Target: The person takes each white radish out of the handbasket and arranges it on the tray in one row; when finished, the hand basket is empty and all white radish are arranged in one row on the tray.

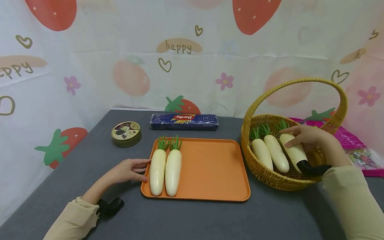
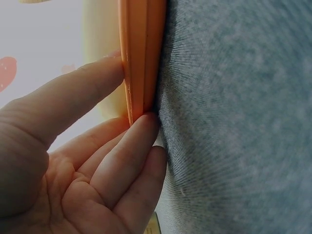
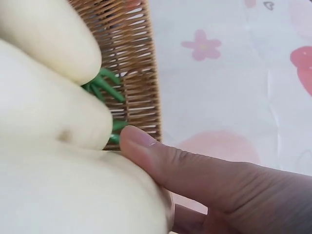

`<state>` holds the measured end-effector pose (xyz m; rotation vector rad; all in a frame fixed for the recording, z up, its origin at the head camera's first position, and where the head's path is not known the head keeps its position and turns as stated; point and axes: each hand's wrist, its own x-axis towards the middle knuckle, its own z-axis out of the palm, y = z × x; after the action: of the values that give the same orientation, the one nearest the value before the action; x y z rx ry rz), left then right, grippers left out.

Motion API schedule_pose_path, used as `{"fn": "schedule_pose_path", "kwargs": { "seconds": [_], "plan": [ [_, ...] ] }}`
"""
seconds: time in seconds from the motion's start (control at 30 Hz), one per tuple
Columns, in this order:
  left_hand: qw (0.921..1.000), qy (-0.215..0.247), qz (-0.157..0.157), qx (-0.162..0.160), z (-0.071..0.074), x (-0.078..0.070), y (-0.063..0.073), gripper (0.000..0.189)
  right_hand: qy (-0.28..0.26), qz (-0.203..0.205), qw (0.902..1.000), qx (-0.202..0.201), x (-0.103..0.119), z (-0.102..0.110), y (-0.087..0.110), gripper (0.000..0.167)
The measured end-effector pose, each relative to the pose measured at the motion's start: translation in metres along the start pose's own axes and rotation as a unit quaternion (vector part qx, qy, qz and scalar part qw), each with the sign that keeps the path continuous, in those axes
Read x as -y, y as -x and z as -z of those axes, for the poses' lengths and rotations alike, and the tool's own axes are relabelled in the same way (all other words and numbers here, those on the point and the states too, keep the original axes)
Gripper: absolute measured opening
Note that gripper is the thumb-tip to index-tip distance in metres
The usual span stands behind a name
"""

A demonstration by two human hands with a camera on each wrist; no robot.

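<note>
My right hand [image 1: 309, 138] grips a white radish [image 1: 292, 150] near its leafy end, in the wicker basket [image 1: 270, 180]. Two more white radishes [image 1: 276, 154] lie to its left. In the right wrist view my thumb [image 3: 161, 161] presses on the pale radish [image 3: 83, 200]; most of the other fingers are hidden behind it. On the orange tray [image 1: 210, 170] two white radishes [image 1: 173, 173] lie side by side at the left, green tops away from me. My left hand [image 1: 129, 171] rests against the tray's left edge; in the left wrist view its fingertips touch the rim [image 2: 139, 63].
A blue spaghetti packet [image 1: 184, 122] lies behind the tray. A round tin [image 1: 126, 134] stands at the back left. The basket's tall handle [image 1: 295, 82] arches above it. Behind the basket lies a pink printed package [image 1: 357, 146]. A strawberry-print cloth [image 1: 192, 80] hangs behind the grey table.
</note>
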<state>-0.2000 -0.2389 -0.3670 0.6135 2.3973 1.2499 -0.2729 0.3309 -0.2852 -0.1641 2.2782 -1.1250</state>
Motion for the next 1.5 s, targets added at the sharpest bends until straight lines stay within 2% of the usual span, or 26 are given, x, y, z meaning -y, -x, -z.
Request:
{"fn": "schedule_pose_path", "kwargs": {
  "seconds": [0.2,0.47,0.7,0.9,1.07,1.3,1.5],
  "plan": [
    [1.0,0.004,0.004,0.003,0.0,0.001,0.0,0.074,0.06,0.039,0.9969,-0.033,0.014,0.0,0.008,0.073],
    [1.0,0.005,0.004,0.003,0.0,0.0,0.0,0.074,0.063,0.097,0.9926,-0.036,0.026,-0.006,0.016,0.067],
    [1.0,0.002,0.003,0.004,-0.002,0.002,0.0,0.073,0.043,0.114,0.9919,-0.035,0.032,-0.014,0.02,0.063],
    [1.0,0.001,-0.004,0.006,-0.002,0.003,0.0,0.073,0.059,0.125,0.9895,-0.041,0.036,-0.021,0.027,0.062],
    [1.0,0.003,-0.001,0.001,0.0,0.001,-0.001,0.074,0.061,0.129,0.9885,-0.051,0.042,-0.026,0.032,0.062],
    [1.0,0.002,0.007,0.003,0.001,0.002,-0.001,0.073,0.094,0.126,0.9847,-0.076,0.042,-0.04,0.04,0.062],
    [1.0,-0.003,0.005,0.004,0.001,0.002,-0.001,0.073,0.073,0.142,0.9842,-0.076,0.045,-0.055,0.048,0.06]
  ]
}}
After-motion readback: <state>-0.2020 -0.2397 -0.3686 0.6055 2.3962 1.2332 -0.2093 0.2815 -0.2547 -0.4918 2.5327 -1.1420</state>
